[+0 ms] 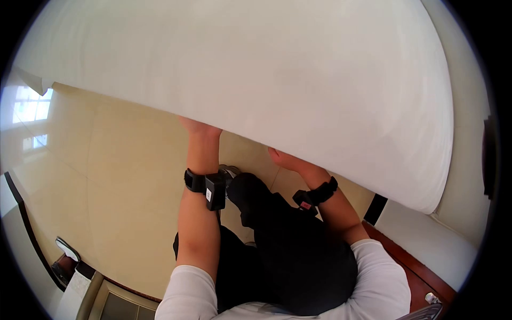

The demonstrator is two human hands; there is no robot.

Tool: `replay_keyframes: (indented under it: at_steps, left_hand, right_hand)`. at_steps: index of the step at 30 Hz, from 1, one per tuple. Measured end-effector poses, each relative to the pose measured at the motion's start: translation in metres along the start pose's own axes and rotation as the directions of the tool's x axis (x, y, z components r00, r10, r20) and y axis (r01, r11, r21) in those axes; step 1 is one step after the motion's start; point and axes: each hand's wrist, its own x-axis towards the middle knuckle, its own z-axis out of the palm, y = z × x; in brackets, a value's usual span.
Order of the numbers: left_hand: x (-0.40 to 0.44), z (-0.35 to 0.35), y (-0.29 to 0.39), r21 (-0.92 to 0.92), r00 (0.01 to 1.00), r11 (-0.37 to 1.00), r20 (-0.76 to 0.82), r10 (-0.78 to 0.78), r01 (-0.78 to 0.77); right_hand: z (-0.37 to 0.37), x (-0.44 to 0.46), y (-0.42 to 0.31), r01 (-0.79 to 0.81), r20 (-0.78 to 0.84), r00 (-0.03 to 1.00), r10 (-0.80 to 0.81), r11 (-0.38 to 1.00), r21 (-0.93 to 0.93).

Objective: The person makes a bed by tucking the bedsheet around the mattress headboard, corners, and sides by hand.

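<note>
A broad white sheet (298, 80) covers what looks like a mattress and fills the upper part of the view. Its near edge slants down from left to right, and a loose corner (33, 81) hangs at the far left. My left hand (200, 126) reaches under this edge near the middle; its fingers are hidden below the sheet. Further right, my right hand (285, 159) is at the underside of the same edge, with most of its fingers out of sight. Whether either hand grips the sheet cannot be seen.
A pale padded panel (466, 101) borders the bed on the right, above a reddish-brown wooden cabinet (410, 264). Glossy beige tiles (117, 176) cover the floor. My bent knee (248, 189) is between my arms. A glass-fronted cabinet (120, 304) stands at lower left.
</note>
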Motion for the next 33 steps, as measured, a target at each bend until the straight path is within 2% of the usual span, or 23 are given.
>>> replay_keyframes:
  at_steps: [1,2,3,13,20,22,25,27,29,31,33]
  left_hand:
    - [-0.005,0.006,-0.003,-0.074,0.976,0.997,-0.218,-0.012,-0.004]
    - [0.004,-0.018,-0.002,0.108,0.988,0.993,0.152,0.036,-0.053]
    - [0.01,-0.034,-0.001,0.25,0.862,0.955,0.507,0.014,-0.162]
    - [0.018,-0.051,0.002,0.277,0.852,0.952,0.522,-0.035,-0.13]
    - [0.025,-0.061,0.006,0.296,0.837,0.948,0.543,-0.064,-0.119]
    - [0.025,-0.056,0.005,0.301,0.831,0.947,0.552,-0.076,-0.113]
    - [0.018,-0.046,0.004,0.305,0.873,0.944,0.486,-0.038,-0.129]
    - [0.016,-0.038,0.002,0.246,0.737,0.969,0.658,-0.155,-0.015]
    - [0.014,-0.038,0.002,0.247,0.756,0.968,0.642,-0.125,-0.049]
    - [0.009,-0.039,0.007,0.25,0.783,0.965,0.615,-0.093,-0.082]
    - [0.006,-0.032,0.008,0.308,0.744,0.948,0.615,-0.26,0.077]
  right_hand:
    - [0.0,-0.001,0.002,-0.039,0.083,0.996,0.039,0.999,-0.013]
    - [0.001,-0.001,0.002,-0.075,0.164,0.983,0.079,0.997,-0.03]
    - [0.002,-0.001,0.001,-0.079,0.156,0.984,0.083,0.996,-0.033]
    - [0.006,-0.004,-0.006,-0.222,0.091,0.97,0.224,0.975,-0.029]
    - [0.014,0.013,-0.008,-0.302,0.133,0.94,0.314,0.948,-0.1]
    - [0.015,0.009,-0.001,-0.281,0.204,0.935,0.29,0.957,-0.074]
    - [0.022,-0.013,0.01,-0.196,0.307,0.933,0.187,0.981,-0.002]
    - [0.031,-0.032,0.008,-0.096,0.279,0.958,0.063,0.989,0.109]
    - [0.018,-0.048,-0.022,-0.037,0.263,0.958,-0.117,0.856,0.515]
    - [0.051,-0.066,-0.016,-0.001,0.217,0.97,-0.11,0.89,0.457]
    - [0.059,-0.081,-0.009,0.033,0.16,0.981,-0.106,0.916,0.401]
